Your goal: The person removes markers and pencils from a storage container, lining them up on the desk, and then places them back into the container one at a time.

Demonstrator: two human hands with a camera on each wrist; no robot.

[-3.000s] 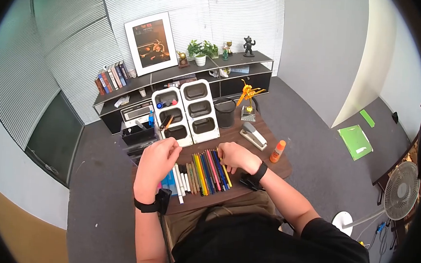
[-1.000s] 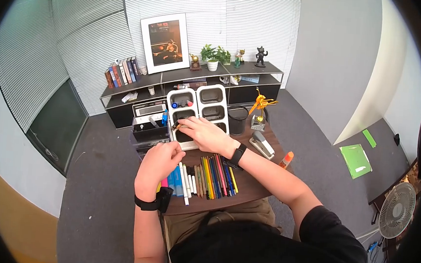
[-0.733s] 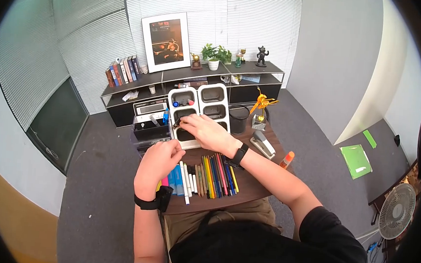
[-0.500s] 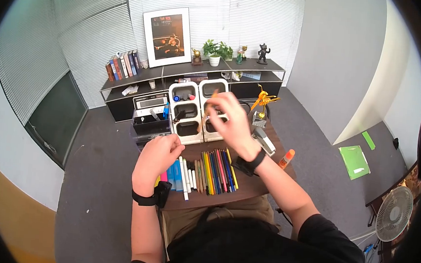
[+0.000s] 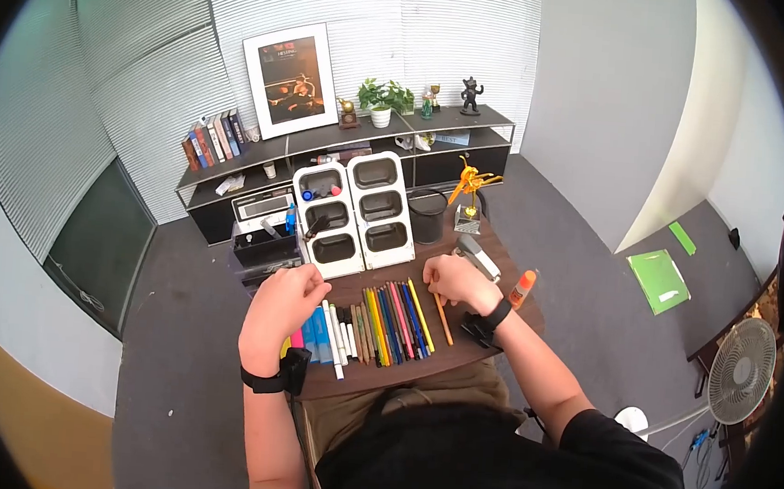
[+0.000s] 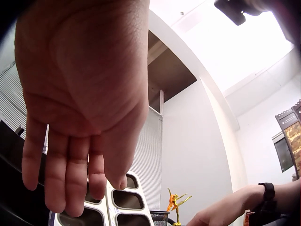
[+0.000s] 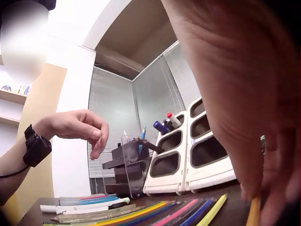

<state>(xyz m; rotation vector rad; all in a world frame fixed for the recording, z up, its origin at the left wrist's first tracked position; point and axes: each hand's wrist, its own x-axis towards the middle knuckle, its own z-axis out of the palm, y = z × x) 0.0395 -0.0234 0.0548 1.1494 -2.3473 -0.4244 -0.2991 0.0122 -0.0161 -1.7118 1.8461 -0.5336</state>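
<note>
My right hand (image 5: 462, 282) pinches an orange pencil (image 5: 445, 323) near its far end, low over the table just right of a row of pens and colored pencils (image 5: 391, 324). In the right wrist view the thumb and fingers close on the orange pencil (image 7: 254, 214). My left hand (image 5: 280, 309) hovers above the left end of the row, by the blue markers (image 5: 320, 338), its fingers relaxed and holding nothing. Behind the row stands a white sorting tray (image 5: 365, 263) with dark compartments. Markers sit in its upper left one, and a dark pen (image 5: 314, 227) leans in the one below.
Left of the tray stands a black desk organizer (image 5: 265, 246). A stapler (image 5: 477, 256), a glue stick (image 5: 523, 288), a golden figurine (image 5: 470, 195) and a black mesh bin (image 5: 427, 218) are around the right side. The table (image 5: 373, 384) has a curved front edge.
My right hand has reached into the tray's left column, lifted out the orange pencil and brought it down to the right of the row. My left hand has stayed nearly still.
</note>
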